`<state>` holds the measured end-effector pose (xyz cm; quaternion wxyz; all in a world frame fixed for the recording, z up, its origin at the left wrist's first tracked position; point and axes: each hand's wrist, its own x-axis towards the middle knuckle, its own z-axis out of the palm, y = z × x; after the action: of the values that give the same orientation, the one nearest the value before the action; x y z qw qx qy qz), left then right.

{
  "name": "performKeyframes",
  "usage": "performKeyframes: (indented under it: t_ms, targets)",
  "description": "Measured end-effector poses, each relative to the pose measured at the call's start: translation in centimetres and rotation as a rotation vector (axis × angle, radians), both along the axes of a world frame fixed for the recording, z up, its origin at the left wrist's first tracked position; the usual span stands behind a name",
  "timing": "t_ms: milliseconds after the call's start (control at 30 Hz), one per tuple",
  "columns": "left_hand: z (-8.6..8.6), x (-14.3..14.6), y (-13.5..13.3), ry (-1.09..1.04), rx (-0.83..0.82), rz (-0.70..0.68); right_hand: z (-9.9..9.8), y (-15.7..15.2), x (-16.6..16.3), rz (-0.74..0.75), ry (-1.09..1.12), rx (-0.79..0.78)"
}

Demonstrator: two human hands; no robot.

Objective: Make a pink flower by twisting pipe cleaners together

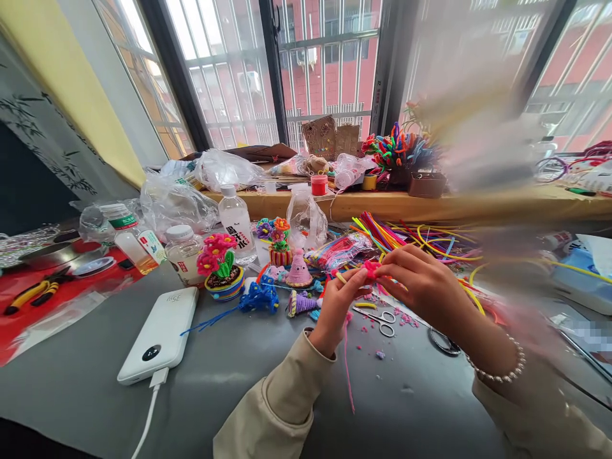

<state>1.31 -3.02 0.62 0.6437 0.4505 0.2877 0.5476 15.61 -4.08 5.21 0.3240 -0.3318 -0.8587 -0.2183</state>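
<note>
My left hand [335, 307] and my right hand [423, 280] meet above the grey table, both with fingers pinched on a bright pink pipe cleaner [370, 269] bent into a small fuzzy shape. Its exact form is partly hidden by the fingers. Below my left hand hangs a thin pink strand [349, 376]. Small scissors [386, 324] lie under the hands amid pink fuzz scraps [406, 317]. To the left are a blue pipe-cleaner piece [261, 298], a purple striped cone [302, 304] and a pink cone figure [299, 271].
A white power bank [160, 335] with a cable lies at left, beside a pot of pink fuzzy flowers [222, 268]. Behind stand a water bottle [235, 223] and loose pipe cleaners [377, 236]. Pliers [36, 293] rest far left. A blurred shape smears the right side.
</note>
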Motion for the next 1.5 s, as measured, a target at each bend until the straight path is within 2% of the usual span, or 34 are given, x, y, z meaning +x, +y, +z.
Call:
performKeyframes:
  t_ms: [100, 233, 400, 533, 700, 833, 1067, 1133, 1300, 1500]
  targets:
    - [-0.1, -0.1, 0.2, -0.012, -0.017, 0.066, 0.1, -0.2, 0.0, -0.002, -0.082, 0.013]
    - [-0.2, -0.1, 0.3, -0.042, -0.057, 0.070, -0.1, 0.0, 0.2, 0.004, -0.111, -0.019]
    - [-0.2, -0.1, 0.4, -0.099, -0.065, 0.108, -0.6, 0.7, 0.4, 0.012, 0.084, -0.124]
    - [-0.3, -0.1, 0.4, -0.138, -0.067, 0.147, -1.1, 1.0, 0.0, -0.091, 0.259, -0.261]
    - [-0.4, 0.1, 0.3, -0.106, -0.076, 0.153, -1.5, 0.8, -0.7, -0.129, 0.277, -0.383]
    - [-0.7, 0.2, 0.4, 0.059, -0.037, 0.157, -1.7, 0.8, -0.8, -0.116, 0.253, -0.362]
    - [-1.1, -0.2, 0.5, 0.363, 0.310, 0.342, -1.3, 0.8, -0.1, -0.103, 0.085, -0.283]
    - [-1.1, -0.2, 0.4, 0.417, 0.367, 0.344, -1.2, 0.7, 0.0, -0.089, 0.051, -0.257]
    - [-1.3, -0.1, 0.4, 0.402, 0.341, 0.237, -1.1, 0.4, -0.4, -0.107, 0.027, -0.200]
    - [-1.4, 0.0, 0.4, 0.322, 0.281, 0.260, -1.2, 0.1, -0.7, -0.126, -0.001, -0.115]
